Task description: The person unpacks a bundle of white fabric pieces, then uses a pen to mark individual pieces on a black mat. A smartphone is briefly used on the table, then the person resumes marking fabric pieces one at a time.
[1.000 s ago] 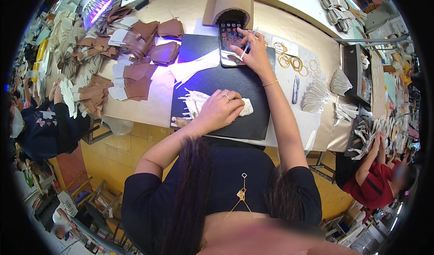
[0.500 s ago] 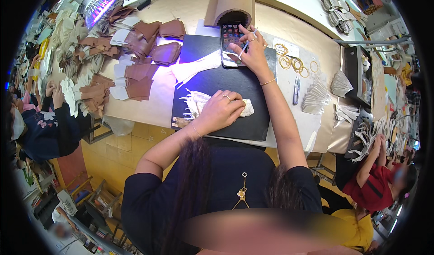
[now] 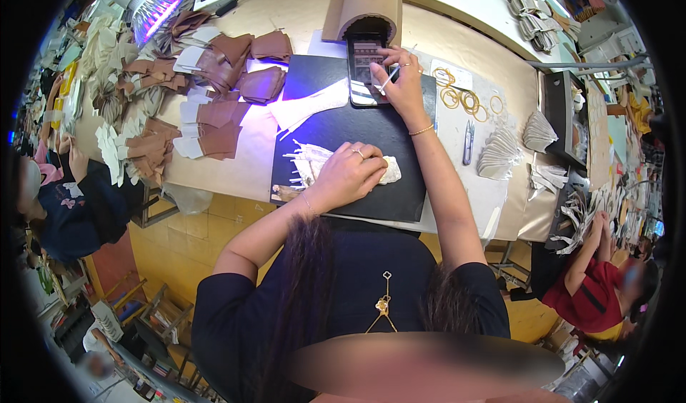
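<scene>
My left hand (image 3: 350, 173) lies flat on a pale cloth wad (image 3: 389, 171) beside a bunch of thin white sticks (image 3: 304, 163) on a black mat (image 3: 343, 128). My right hand (image 3: 397, 81) reaches to the far edge of the mat. It holds a thin white stick between its fingers and touches the screen of a smartphone (image 3: 363, 67) that leans against a brown cardboard roll (image 3: 368, 3). A ring is on a finger of each hand, and a thin bracelet is on the right wrist.
Brown and white fabric pieces (image 3: 214, 67) are piled at the left under a purple lamp (image 3: 153, 6). Yellow rubber bands (image 3: 461, 97), small snips (image 3: 468, 142) and white folded fans (image 3: 500, 156) lie at the right. Other people sit at the left (image 3: 64, 203) and lower right (image 3: 597, 281).
My right hand has shifted slightly on the phone screen. My left hand has stayed on the cloth wad.
</scene>
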Motion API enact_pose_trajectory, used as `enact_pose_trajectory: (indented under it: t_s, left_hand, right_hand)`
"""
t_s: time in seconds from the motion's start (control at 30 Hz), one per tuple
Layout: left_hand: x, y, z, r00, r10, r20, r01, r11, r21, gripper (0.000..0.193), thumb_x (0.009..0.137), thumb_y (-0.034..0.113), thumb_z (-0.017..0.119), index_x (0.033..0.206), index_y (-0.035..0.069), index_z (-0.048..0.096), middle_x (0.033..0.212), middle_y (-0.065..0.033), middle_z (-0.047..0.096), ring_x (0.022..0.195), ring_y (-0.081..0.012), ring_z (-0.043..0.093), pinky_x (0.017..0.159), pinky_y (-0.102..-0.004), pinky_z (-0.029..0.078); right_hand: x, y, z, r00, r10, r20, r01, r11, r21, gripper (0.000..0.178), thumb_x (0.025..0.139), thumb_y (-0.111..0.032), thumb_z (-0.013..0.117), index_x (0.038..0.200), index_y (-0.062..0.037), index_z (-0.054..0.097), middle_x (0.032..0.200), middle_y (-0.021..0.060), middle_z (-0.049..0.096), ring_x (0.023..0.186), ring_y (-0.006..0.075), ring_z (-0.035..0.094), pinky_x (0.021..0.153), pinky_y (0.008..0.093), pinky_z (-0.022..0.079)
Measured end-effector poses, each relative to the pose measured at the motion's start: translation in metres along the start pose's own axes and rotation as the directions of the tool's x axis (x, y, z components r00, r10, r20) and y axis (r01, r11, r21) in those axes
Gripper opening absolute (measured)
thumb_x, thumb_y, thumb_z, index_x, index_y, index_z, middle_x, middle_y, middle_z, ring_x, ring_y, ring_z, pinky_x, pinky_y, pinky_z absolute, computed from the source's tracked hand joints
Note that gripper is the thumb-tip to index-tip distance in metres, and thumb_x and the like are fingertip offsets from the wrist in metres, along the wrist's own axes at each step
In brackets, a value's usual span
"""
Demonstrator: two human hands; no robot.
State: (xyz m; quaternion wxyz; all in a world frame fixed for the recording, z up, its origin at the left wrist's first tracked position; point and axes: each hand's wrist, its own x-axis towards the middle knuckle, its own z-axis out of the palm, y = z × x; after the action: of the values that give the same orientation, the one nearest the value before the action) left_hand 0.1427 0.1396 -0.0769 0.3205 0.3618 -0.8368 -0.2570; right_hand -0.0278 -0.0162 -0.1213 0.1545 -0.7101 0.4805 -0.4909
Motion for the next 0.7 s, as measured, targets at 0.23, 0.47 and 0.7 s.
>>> enact_pose_trajectory:
  t_s: [0.23,0.47,0.7]
  left_hand:
    - [0.001,0.000,0.000,1.000,-0.003,0.003,0.003,1.000,-0.001,0.009,0.087,0.016,0.071,0.092,0.008,0.070,0.097,-0.0030,0.065,0.092,-0.0221,0.063,0.081,-0.0367,0.046]
    - [-0.002,-0.001,0.001,0.999,-0.028,0.020,0.028,0.999,0.019,0.009,0.087,0.014,0.072,0.092,0.008,0.069,0.098,-0.0045,0.066,0.093,-0.0240,0.063,0.083,-0.0370,0.047]
    - [0.005,-0.002,0.005,1.000,0.004,0.022,-0.004,1.000,-0.007,0.014,0.083,0.007,0.074,0.097,0.006,0.069,0.102,-0.0083,0.067,0.097,-0.0294,0.063,0.087,-0.0419,0.048]
  right_hand:
    - [-0.003,-0.001,-0.007,0.968,0.248,-0.039,-0.247,0.969,0.028,0.027,0.089,-0.028,0.075,0.081,-0.0062,0.060,0.078,0.0078,0.061,0.081,0.0260,0.055,0.083,0.0408,0.040]
    - [-0.005,0.009,0.000,0.985,0.164,-0.057,-0.160,0.984,0.078,0.024,0.091,-0.021,0.073,0.081,-0.0037,0.059,0.083,0.0097,0.065,0.084,0.0235,0.059,0.080,0.0377,0.047]
    - [-0.008,0.014,0.007,0.962,0.242,-0.123,-0.213,0.954,0.212,0.019,0.091,-0.022,0.074,0.089,-0.0076,0.062,0.087,0.0084,0.065,0.091,0.0238,0.061,0.083,0.0380,0.050]
